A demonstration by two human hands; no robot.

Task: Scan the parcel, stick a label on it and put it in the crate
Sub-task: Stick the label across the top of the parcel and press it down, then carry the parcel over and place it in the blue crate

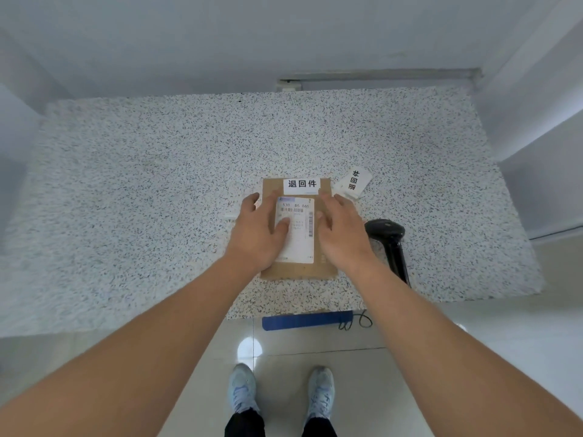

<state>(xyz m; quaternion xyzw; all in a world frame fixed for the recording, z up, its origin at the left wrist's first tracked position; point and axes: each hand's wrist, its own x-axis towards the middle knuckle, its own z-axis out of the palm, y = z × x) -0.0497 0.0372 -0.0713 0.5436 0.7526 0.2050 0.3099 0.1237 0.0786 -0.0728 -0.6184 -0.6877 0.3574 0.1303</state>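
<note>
A flat brown cardboard parcel (299, 270) lies on the speckled countertop (157, 184) near its front edge. A white shipping label with barcodes (299, 228) covers the parcel's middle. A white sticker with black characters (302, 184) sits across the parcel's far edge. My left hand (257, 234) rests flat on the left part of the parcel, thumb on the shipping label. My right hand (342, 228) lies flat on the right part, fingers spread. Neither hand grips anything.
A black handheld scanner (389, 239) lies on the counter right of the parcel. A small stack of loose white stickers (353, 182) sits beyond the parcel's far right corner. A blue crate rim (306, 320) shows below the counter's front edge. My shoes stand on the tiled floor.
</note>
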